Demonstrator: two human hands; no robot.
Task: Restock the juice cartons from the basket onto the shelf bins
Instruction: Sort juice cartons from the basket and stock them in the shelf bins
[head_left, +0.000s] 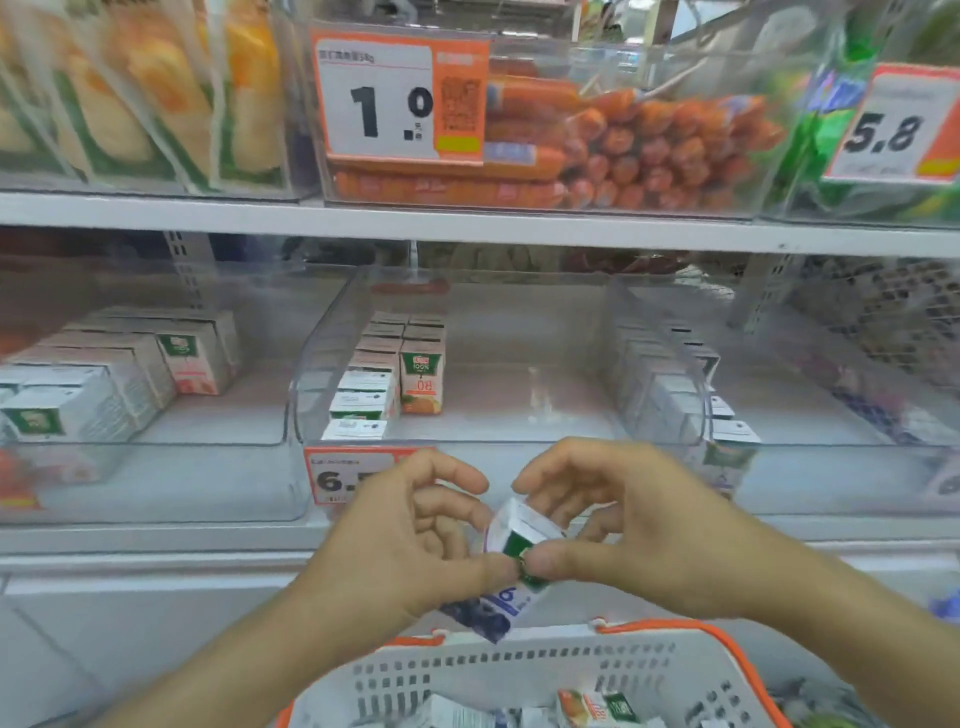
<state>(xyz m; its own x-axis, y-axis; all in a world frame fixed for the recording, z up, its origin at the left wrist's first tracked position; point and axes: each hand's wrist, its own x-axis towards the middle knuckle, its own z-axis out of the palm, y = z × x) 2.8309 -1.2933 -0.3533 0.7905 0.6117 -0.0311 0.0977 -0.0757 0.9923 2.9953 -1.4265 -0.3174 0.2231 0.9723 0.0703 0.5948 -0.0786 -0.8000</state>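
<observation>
Both hands hold one small juice carton (511, 540), white with a green band and blue fruit print, tilted above the basket (519, 670). My left hand (415, 535) pinches its left side with thumb and fingers. My right hand (628, 525) grips its right side, thumb on the green band. More cartons (592, 709) lie in the grey basket with orange rim at the bottom. Straight ahead is a clear shelf bin (519, 426) with two rows of cartons (384, 369) along its left side.
A clear bin at left (156, 436) holds rows of cartons, and another at right (810, 441) holds more. A 6.x price tag (348, 475) hangs on the middle bin. The shelf above (467, 223) carries sausages (623, 150) and other packs.
</observation>
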